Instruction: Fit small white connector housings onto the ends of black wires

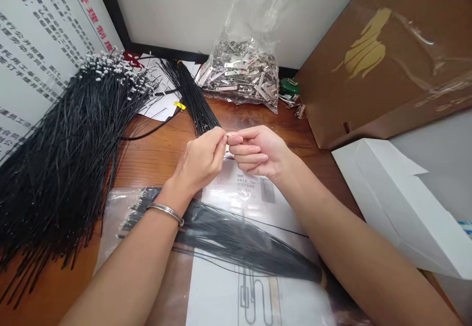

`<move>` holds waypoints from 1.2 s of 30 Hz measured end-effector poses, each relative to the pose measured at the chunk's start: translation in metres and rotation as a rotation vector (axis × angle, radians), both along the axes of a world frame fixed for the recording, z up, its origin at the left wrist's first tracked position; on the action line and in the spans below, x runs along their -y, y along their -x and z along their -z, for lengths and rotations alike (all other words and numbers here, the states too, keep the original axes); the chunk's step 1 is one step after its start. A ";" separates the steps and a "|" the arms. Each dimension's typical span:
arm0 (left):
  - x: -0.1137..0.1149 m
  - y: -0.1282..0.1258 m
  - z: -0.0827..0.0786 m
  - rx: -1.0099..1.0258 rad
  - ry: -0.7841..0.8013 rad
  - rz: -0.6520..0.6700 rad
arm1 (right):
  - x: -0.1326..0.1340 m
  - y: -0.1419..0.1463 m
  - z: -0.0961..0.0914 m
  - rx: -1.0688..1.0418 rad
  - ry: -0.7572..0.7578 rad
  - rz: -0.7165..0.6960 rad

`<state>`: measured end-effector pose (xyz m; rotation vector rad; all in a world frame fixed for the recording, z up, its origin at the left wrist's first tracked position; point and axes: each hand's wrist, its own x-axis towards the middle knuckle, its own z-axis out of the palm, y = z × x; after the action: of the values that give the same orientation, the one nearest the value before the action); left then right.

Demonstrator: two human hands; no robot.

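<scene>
My left hand point(202, 156) is closed in a pinch over the middle of the table. My right hand point(256, 151) meets it, thumb and forefinger pinched and the other fingers curled. Between the two sets of fingertips a tiny pale piece point(228, 135) shows, too small to name. Just below it a shiny bit point(228, 154) peeks out, mostly hidden. Behind my left hand lies a tied bundle of black cords point(197, 104). Under my wrists, another black cord bundle point(236, 242) rests on or in clear plastic over a printed sheet point(210, 296).
On the left rises a large heap of black cords point(70, 154) with white tips. A clear bag of metal clips point(239, 73) stands at the back, beside a green tape measure point(289, 87). A brown box point(368, 55) and a white carton point(398, 203) border the right side.
</scene>
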<state>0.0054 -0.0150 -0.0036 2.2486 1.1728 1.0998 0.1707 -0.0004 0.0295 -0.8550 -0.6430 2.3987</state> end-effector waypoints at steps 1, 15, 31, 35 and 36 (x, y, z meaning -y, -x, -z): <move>0.000 0.000 0.001 0.006 -0.019 -0.007 | 0.000 0.000 0.000 -0.005 -0.017 -0.005; 0.003 -0.003 0.003 0.182 -0.142 0.042 | 0.003 -0.006 -0.009 0.071 -0.220 -0.059; 0.007 -0.005 0.000 0.202 -0.122 -0.048 | 0.006 0.002 -0.012 0.193 -0.328 0.029; 0.008 -0.006 -0.001 0.229 -0.072 -0.036 | 0.006 0.004 -0.012 0.259 -0.353 0.082; 0.007 -0.006 -0.001 0.235 -0.056 -0.042 | 0.006 0.005 -0.012 0.276 -0.363 0.096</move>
<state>0.0115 -0.0224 -0.0021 2.0737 1.1080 1.3863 0.1657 -0.0068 0.0411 -1.0346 -1.0783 2.0078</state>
